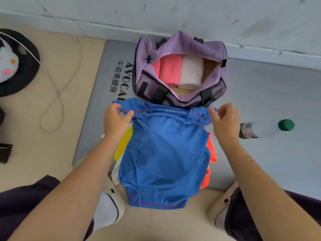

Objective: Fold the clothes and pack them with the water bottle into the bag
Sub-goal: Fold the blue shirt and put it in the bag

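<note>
A blue shirt [165, 153] hangs spread out in front of me, held up by both shoulders. My left hand [116, 119] pinches its left shoulder and my right hand [224, 120] pinches the right one. Behind it stands the open purple bag [217, 49] with a folded pink garment [169, 70] and a folded pale garment [191, 72] side by side inside. Under the shirt lie a yellow garment [124, 143] and an orange one [211, 152]. The clear water bottle [265, 127] with a green cap lies on its side to the right.
Everything rests on a grey mat [269, 94] against a white wall [173, 13]. To the left on the beige floor are a white cable [57, 94] and a round black cushion [26, 73] with a plush toy. My two shoes [111, 202] are below the shirt.
</note>
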The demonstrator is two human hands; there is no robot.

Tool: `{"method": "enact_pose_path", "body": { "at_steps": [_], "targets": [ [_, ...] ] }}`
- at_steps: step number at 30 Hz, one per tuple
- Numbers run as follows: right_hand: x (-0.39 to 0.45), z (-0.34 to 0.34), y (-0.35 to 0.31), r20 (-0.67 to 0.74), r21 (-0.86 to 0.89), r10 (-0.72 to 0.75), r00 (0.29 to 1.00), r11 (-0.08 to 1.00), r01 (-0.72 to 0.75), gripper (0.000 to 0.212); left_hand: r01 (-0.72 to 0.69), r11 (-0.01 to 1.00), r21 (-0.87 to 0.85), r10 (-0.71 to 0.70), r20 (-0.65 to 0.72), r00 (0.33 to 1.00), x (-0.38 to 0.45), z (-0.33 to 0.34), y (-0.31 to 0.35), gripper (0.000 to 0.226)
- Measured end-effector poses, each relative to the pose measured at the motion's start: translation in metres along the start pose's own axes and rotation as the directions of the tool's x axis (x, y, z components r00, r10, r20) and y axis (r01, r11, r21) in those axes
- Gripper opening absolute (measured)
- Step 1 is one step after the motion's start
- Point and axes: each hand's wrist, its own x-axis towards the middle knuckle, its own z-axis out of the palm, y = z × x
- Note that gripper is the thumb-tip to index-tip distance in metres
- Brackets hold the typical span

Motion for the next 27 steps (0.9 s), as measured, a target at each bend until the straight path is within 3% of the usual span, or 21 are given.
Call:
{"method": "enact_pose_path", "body": {
  "at_steps": [2, 5, 7, 11, 13, 14, 17, 19, 20, 22, 23, 27],
  "targets": [
    [-0.019, 0.008, 0.019, -0.004, 0.031, 0.193, 0.981, 0.981, -0.193, 0.037, 0.183, 0.983, -0.018, -0.181, 0.06, 0.982, -0.012, 0.014, -0.02, 0.029],
    [-0.034, 0.018, 0.044, 0.191, -0.026, 0.394, 0.899, 0.918, -0.397, 0.05, 0.311, 0.948, 0.06, -0.317, 0.234, 0.919, -0.024, 0.03, -0.044, 0.04],
    [-0.038, 0.022, 0.051, 0.346, -0.107, 0.475, 0.809, 0.877, -0.469, 0.052, 0.339, 0.932, 0.127, -0.362, 0.298, 0.883, -0.029, 0.034, -0.053, 0.048],
    [-0.037, 0.02, 0.049, 0.511, 0.024, 0.587, 0.628, 0.721, -0.693, 0.044, 0.415, 0.906, 0.084, -0.422, 0.275, 0.864, -0.032, 0.033, -0.056, 0.048],
    [-0.037, 0.016, 0.045, 0.576, 0.136, 0.585, 0.572, 0.621, -0.772, 0.027, 0.444, 0.896, -0.03, -0.419, 0.278, 0.864, -0.032, 0.031, -0.057, 0.039],
    [-0.036, 0.014, 0.044, 0.594, 0.209, 0.559, 0.578, 0.587, -0.782, 0.022, 0.449, 0.887, -0.108, -0.403, 0.292, 0.867, -0.032, 0.029, -0.057, 0.034],
    [-0.034, 0.003, 0.037, 0.57, 0.437, 0.468, 0.675, 0.522, -0.732, 0.015, 0.489, 0.815, -0.309, -0.385, 0.341, 0.858, -0.032, 0.022, -0.053, 0.026],
    [-0.032, -0.006, 0.036, 0.595, 0.543, 0.395, 0.7, 0.445, -0.712, 0.003, 0.469, 0.784, -0.407, -0.346, 0.341, 0.874, -0.033, 0.019, -0.05, 0.021],
    [-0.032, -0.01, 0.037, 0.625, 0.578, 0.346, 0.7, 0.398, -0.712, 0.01, 0.451, 0.769, -0.453, -0.321, 0.336, 0.885, -0.033, 0.015, -0.049, 0.016],
    [-0.032, -0.018, 0.038, 0.717, 0.547, 0.26, 0.647, 0.366, -0.753, 0.032, 0.435, 0.733, -0.523, -0.29, 0.338, 0.895, -0.035, 0.008, -0.043, 0.01],
    [-0.033, -0.022, 0.039, 0.76, 0.486, 0.248, 0.601, 0.398, -0.778, 0.036, 0.442, 0.713, -0.544, -0.286, 0.351, 0.892, -0.036, 0.003, -0.041, 0.01],
    [-0.039, -0.039, 0.049, 0.856, 0.159, 0.343, 0.387, 0.537, -0.828, 0.03, 0.509, 0.694, -0.509, -0.226, 0.517, 0.825, -0.043, -0.008, -0.029, 0.011]
  ]
}}
